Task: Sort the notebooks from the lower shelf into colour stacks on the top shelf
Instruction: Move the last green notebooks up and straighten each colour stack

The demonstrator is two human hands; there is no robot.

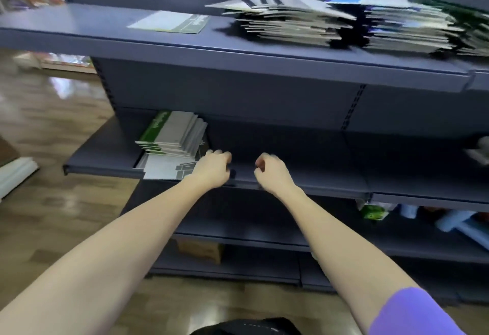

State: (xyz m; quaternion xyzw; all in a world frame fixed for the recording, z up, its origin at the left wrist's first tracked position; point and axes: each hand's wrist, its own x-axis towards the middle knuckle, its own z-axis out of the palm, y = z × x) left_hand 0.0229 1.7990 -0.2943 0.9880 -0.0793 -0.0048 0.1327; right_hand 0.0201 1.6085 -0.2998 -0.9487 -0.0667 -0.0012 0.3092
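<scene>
A small pile of green-and-grey notebooks (172, 136) lies at the left of the lower shelf (304, 176), on top of a grey notebook with a black pattern (169, 169). My left hand (213, 168) hovers just right of that pile with its fingers loosely curled, holding nothing. My right hand (271, 172) hangs beside it over the shelf's front edge, fingers also loosely curled and empty. On the top shelf (79, 30) lie a single green-and-grey notebook (169, 22), a black-and-grey stack (285, 21), a blue stack (397, 22) and a green stack (473, 33) at the right edge.
Below the lower shelf are two more shelves with a cardboard box (201, 250) and assorted goods (449, 223) on the right. Wooden floor (53, 136) extends to the left of the shelving. The picture is blurred from motion.
</scene>
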